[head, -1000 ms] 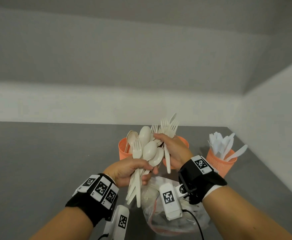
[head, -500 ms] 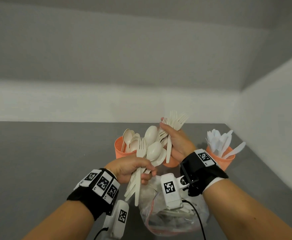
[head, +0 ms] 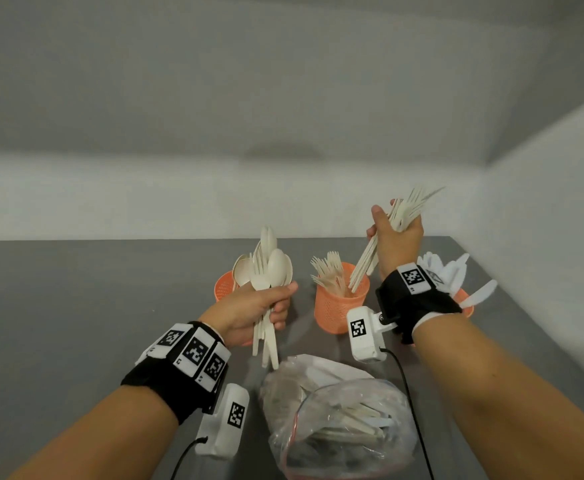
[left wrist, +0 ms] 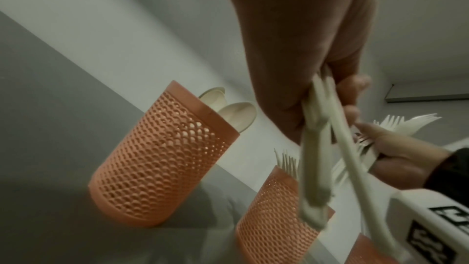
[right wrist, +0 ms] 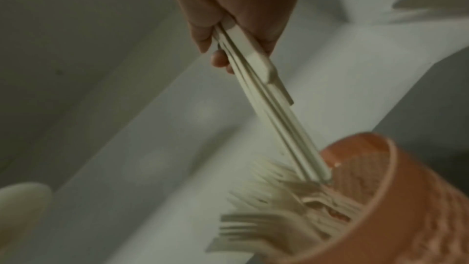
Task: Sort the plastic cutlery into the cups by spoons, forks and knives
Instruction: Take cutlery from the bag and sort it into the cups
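Note:
My left hand grips a bundle of cream spoons with at least one fork among them, held upright in front of the left orange mesh cup, which holds spoons. My right hand grips a bunch of forks, tines up, handles slanting down into the middle orange cup beside the forks that stand in it. In the right wrist view the handles reach inside the cup's rim. A third orange cup at the right holds white knives.
A clear plastic bag with more cutlery lies on the grey table in front of me, below both hands. White walls close the table at the back and the right.
My hands have come apart. The right hand took the forks up and to the right, and their handles now reach into the middle cup. The left hand keeps the remaining bundle.

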`<control>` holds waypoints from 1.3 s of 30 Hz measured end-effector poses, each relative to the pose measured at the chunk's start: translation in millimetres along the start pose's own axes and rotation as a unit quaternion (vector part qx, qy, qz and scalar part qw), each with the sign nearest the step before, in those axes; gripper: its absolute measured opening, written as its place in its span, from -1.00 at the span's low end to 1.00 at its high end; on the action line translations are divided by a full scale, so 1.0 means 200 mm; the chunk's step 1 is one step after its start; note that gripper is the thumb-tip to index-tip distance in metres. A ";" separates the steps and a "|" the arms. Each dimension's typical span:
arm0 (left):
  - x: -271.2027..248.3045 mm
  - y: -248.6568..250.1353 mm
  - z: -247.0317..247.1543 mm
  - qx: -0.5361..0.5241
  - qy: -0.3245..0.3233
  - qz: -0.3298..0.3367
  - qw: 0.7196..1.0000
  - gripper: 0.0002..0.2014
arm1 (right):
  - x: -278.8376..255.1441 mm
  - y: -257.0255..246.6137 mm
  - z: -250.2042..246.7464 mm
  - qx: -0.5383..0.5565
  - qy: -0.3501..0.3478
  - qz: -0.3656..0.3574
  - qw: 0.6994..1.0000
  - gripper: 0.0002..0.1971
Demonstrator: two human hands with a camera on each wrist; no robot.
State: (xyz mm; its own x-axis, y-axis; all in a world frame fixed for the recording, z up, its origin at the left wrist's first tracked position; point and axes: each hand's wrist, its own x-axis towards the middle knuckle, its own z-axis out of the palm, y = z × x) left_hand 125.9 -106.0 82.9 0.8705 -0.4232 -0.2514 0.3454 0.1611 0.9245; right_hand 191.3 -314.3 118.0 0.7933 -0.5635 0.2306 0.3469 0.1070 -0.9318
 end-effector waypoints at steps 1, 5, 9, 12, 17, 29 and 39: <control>0.02 0.01 0.01 -0.013 0.008 0.006 1.000 -0.75 | 0.01 0.04 0.01 0.003 0.002 0.003 1.000 -0.68; 0.07 0.03 0.02 -0.060 0.024 0.013 0.998 -0.91 | 0.00 0.23 0.02 -0.049 -0.065 0.034 0.996 -0.57; 0.09 0.03 -0.02 -0.134 0.017 0.001 0.991 -0.74 | -0.01 0.34 -0.02 -0.121 -0.132 0.083 0.980 -0.72; 0.10 0.03 -0.03 -0.149 0.025 -0.006 0.988 -0.84 | 0.01 0.33 -0.02 -0.162 -0.165 0.092 0.969 -0.77; 0.10 0.02 -0.01 -0.141 0.031 -0.005 0.990 -0.90 | 0.03 0.36 -0.02 -0.350 -0.216 0.041 0.911 -0.67; 0.08 0.01 0.03 -0.167 0.019 0.019 0.986 -0.73 | -0.23 -0.01 0.05 -0.259 -0.273 -0.142 0.916 -0.90; -0.03 -0.03 0.19 -0.006 0.015 0.112 0.994 -0.55 | -0.50 -0.05 0.10 -0.320 -0.366 -0.049 0.873 -0.85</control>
State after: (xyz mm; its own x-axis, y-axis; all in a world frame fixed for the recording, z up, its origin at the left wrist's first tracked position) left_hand 105.5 -138.0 90.4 0.9357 -0.3496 -0.0478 0.1455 0.2589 0.9549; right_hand 118.0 -243.5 110.0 0.9639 0.1551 0.2163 0.2659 -0.5230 -0.8098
